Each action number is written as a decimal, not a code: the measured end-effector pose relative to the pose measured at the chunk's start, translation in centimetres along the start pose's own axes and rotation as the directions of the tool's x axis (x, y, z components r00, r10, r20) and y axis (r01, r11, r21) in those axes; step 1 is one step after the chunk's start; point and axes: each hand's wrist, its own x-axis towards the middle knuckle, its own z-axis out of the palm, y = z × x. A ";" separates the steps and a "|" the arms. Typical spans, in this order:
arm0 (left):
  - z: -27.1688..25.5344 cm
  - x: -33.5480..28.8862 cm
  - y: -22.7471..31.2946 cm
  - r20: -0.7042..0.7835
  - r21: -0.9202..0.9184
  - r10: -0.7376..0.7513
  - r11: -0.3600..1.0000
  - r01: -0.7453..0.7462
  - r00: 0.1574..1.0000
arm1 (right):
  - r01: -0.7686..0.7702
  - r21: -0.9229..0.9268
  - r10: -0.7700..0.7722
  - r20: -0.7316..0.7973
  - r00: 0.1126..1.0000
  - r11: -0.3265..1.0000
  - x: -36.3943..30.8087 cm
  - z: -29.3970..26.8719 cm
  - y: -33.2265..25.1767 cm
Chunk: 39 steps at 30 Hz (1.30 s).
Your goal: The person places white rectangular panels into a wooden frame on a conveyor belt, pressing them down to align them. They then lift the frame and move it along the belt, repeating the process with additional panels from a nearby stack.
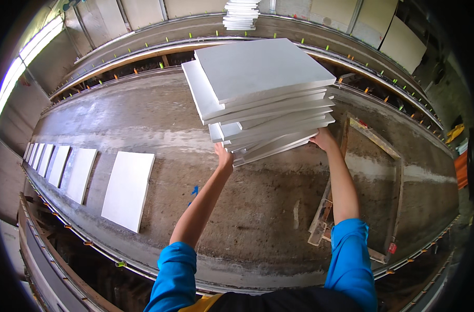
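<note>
A tall, uneven stack of flat white panels (pixel 263 67) rises from the middle of the long table, its layers turned at different angles. My left hand (pixel 224 158) is closed on the near left corner low in the stack. At the near right corner, my right hand (pixel 324 139) grips the edge of the lower panels, its fingertips partly hidden beneath them. Both arms reach forward in blue sleeves. To the left, a single white panel (pixel 127 190) lies flat, with several more panels (pixel 81 174) in a spaced row beyond it.
A wooden frame (pixel 374 138) lies on the table (pixel 257 223) right of the stack. Small blue scraps (pixel 195 190) are near my left forearm. Coloured clips line the table's edges. Behind it runs another long bench, carrying a second white stack (pixel 241 14).
</note>
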 end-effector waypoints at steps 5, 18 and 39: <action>1.0 0.9 0.1 0.050 -0.200 -0.049 0.978 0.058 0.998 | -0.165 0.418 0.202 -0.046 0.978 0.893 -1.2 -0.4 0.3; -2.1 1.7 3.4 0.106 -0.246 0.095 0.967 -0.067 0.990 | -0.103 0.707 0.268 -0.126 0.955 0.700 -2.8 3.9 -3.8; -2.4 -5.6 8.9 -0.076 -0.004 0.163 0.987 -0.164 0.984 | -0.057 0.697 0.399 -0.339 0.852 0.715 -4.5 5.9 -7.8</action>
